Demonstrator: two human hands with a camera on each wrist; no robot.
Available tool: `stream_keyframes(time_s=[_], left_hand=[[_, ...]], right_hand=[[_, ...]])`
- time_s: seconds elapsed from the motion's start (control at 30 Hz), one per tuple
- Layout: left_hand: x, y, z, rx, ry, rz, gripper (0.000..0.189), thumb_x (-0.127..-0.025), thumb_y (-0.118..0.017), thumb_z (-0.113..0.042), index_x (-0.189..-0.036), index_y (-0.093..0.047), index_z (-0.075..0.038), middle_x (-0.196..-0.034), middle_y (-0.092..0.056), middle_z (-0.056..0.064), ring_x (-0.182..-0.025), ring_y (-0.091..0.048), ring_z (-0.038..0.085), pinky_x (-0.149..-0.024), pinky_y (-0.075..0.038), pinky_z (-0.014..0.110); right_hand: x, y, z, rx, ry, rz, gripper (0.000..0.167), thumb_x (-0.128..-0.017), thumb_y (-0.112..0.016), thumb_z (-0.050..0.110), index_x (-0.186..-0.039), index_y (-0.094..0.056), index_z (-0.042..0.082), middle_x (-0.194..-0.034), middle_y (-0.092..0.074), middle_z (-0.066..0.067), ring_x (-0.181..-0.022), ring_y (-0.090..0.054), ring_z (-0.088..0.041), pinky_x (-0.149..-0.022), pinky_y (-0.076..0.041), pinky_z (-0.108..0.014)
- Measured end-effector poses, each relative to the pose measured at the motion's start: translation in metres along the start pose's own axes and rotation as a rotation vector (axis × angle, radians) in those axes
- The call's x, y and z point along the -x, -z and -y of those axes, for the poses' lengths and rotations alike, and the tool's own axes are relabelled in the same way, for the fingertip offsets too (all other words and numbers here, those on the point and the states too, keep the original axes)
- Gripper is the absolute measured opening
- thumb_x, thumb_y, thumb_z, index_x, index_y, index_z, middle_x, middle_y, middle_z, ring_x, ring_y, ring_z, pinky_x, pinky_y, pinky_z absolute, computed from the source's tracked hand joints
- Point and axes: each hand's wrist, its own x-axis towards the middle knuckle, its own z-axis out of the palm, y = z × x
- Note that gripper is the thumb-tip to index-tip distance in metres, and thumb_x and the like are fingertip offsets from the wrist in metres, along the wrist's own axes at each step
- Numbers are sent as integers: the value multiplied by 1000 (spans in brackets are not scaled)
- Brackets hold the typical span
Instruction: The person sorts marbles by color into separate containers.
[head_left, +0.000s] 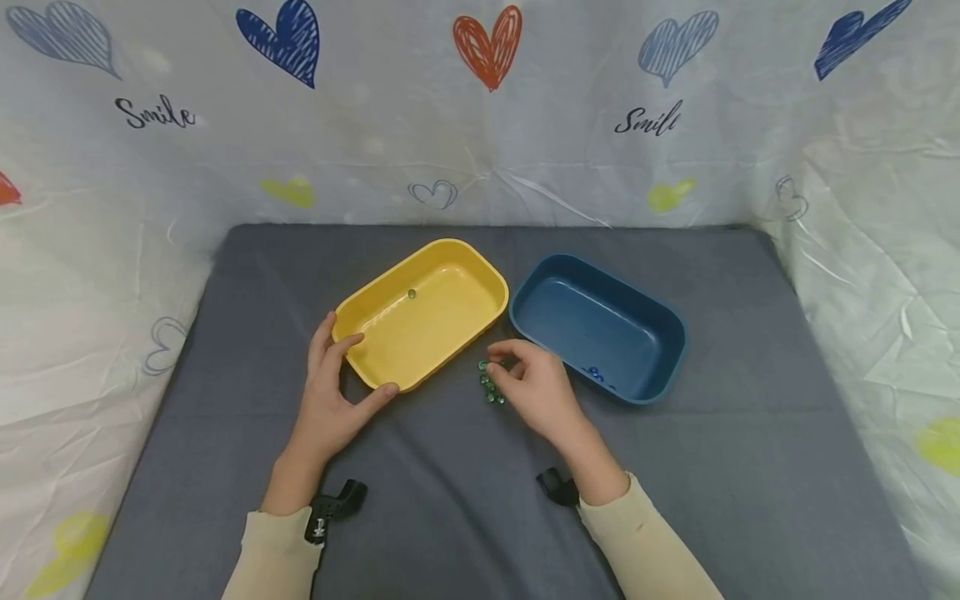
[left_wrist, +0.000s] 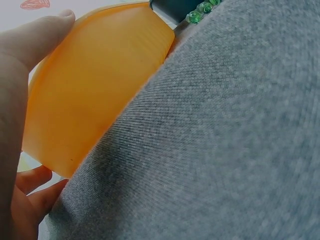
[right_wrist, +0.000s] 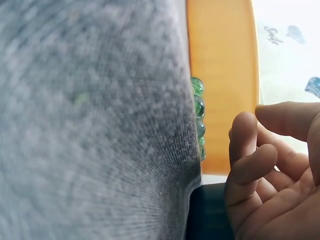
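Note:
My left hand (head_left: 327,408) holds the left end of a yellow tray (head_left: 457,325), its thumb at the near rim and its fingers around the corner. One green marble (head_left: 412,293) lies inside that tray. Just over a small group of green marbles (head_left: 490,388) on the cloth, my right hand (head_left: 542,385) bends its fingers, thumb and forefinger close together. In the right wrist view the marbles (right_wrist: 199,106) sit beyond the cloth, apart from the fingertips (right_wrist: 244,122), and nothing shows between thumb and forefinger.
A blue tray (head_left: 663,312) stands right of the yellow one, with several blue marbles (head_left: 595,372) along its near side. Grey cloth (head_left: 712,483) covers the table. A white curtain (head_left: 555,108) with hearts hangs behind.

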Motion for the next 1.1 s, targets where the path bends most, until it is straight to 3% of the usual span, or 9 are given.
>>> stream_keyframes(time_s=[0.37,0.67,0.8,0.93,1.1], left_hand=[[0,3,1,-2,-5,-11,90,-88,-89,-58,-152,-56,-2,-181,-15,16,-166,-17,35,-126,-25,66],[3,6,2,-5,-10,-27,92,-89,-85,-65,-152,-57,-3,-181,-14,13,-166,-16,36,-126,-25,66],[4,6,3,-8,-17,-26,92,-90,-84,-66,-152,-57,-4,-181,-15,14,-166,-16,36,-126,-25,67],[4,4,3,-6,-15,-17,91,-89,-87,-60,-151,-57,-2,-181,-15,14,-166,-17,37,-126,-26,67],[2,3,1,-11,5,9,87,-84,-97,-40,-152,-57,-4,-181,-14,12,-165,-19,36,-128,-27,58]], right_hand=[[2,2,-7,39,-60,72,23,-102,-79,13,-125,-78,10,-111,-75,1,-77,-68,-13,-64,-57,-37],[3,4,-10,55,-98,162,11,-100,-80,13,-111,-80,14,-88,-73,4,-73,-68,-16,-62,-55,-38],[3,4,-14,62,-99,169,13,-99,-81,12,-111,-80,13,-91,-74,5,-76,-68,-14,-65,-56,-37],[4,5,-17,68,-95,163,15,-97,-82,11,-112,-80,13,-95,-75,6,-80,-69,-12,-67,-57,-37],[6,7,-21,58,-93,160,17,-97,-83,9,-114,-81,12,-96,-76,5,-81,-69,-12,-68,-57,-36]])
